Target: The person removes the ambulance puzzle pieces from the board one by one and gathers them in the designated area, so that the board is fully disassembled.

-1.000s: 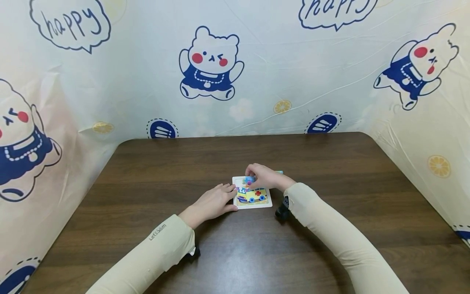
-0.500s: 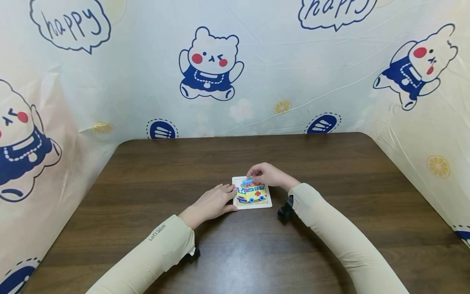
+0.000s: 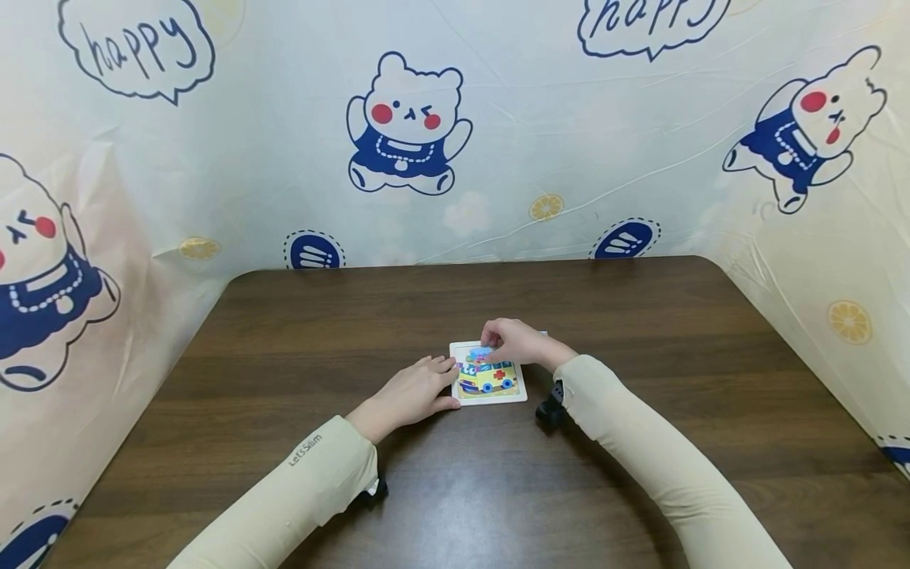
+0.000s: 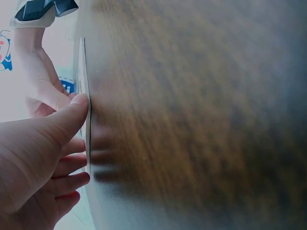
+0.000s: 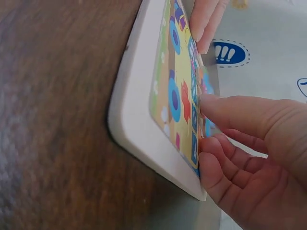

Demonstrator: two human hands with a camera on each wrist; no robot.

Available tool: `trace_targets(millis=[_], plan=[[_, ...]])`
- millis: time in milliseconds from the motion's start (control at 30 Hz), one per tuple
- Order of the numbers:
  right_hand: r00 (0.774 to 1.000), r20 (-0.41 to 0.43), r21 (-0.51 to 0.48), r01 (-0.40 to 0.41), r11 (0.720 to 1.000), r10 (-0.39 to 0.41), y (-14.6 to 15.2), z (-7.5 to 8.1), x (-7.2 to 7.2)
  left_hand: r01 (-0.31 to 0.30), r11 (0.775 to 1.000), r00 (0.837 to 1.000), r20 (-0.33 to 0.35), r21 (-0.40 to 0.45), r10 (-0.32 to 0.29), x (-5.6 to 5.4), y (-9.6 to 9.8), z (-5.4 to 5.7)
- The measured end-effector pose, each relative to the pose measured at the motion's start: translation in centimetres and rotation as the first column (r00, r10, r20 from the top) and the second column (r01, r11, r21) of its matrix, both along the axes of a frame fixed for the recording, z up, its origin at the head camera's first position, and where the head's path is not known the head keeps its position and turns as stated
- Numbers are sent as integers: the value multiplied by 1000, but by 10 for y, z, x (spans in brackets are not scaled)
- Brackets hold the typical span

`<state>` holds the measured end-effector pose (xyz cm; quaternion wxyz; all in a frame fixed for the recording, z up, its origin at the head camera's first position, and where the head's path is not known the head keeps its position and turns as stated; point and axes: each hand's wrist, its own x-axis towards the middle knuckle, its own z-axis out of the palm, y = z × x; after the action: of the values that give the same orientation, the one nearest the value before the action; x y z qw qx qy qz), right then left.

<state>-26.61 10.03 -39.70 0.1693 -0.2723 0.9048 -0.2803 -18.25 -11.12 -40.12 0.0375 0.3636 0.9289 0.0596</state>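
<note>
A small jigsaw puzzle (image 3: 486, 383) with a yellow ambulance picture lies flat on the brown table, its white frame (image 5: 132, 110) showing closely in the right wrist view. My left hand (image 3: 412, 391) rests at the frame's left edge, fingers extended; thumb and fingertips touch that edge in the left wrist view. Over the puzzle's upper part, my right hand (image 3: 517, 344) pinches a blue and orange puzzle piece (image 5: 207, 82) between thumb and fingers. Those fingers partly cover the piece and the puzzle's upper right corner. Whether the piece sits flush cannot be told.
A thin light-blue thing (image 3: 543, 333) shows just behind my right wrist, mostly hidden. The brown wooden table (image 3: 455, 490) extends around the puzzle. Behind it hangs a pale curtain (image 3: 498, 118) printed with cartoon bears.
My right hand shifted slightly right and back, then came down a little toward the puzzle's upper part with the piece. The left hand has stayed at the frame.
</note>
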Motion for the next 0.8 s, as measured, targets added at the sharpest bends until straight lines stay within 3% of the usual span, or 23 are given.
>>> trace_targets(millis=[233,400,567,800], plan=[[999,28,-96,24,995,-21,3,-2,-1,-1,1000,1000,9,-1,1,0,0,1],[993,100,-166,76,983,-60,9,-3,-3,-7,1000,1000,24,-1,8,0,0,2],[986,150,-238,111,965,-77,18,1,-5,-11,1000,1000,28,-5,11,1,0,2],[971,171,-291,212,933,-167,34,8,-11,-8,1000,1000,20,-9,9,1,1,2]])
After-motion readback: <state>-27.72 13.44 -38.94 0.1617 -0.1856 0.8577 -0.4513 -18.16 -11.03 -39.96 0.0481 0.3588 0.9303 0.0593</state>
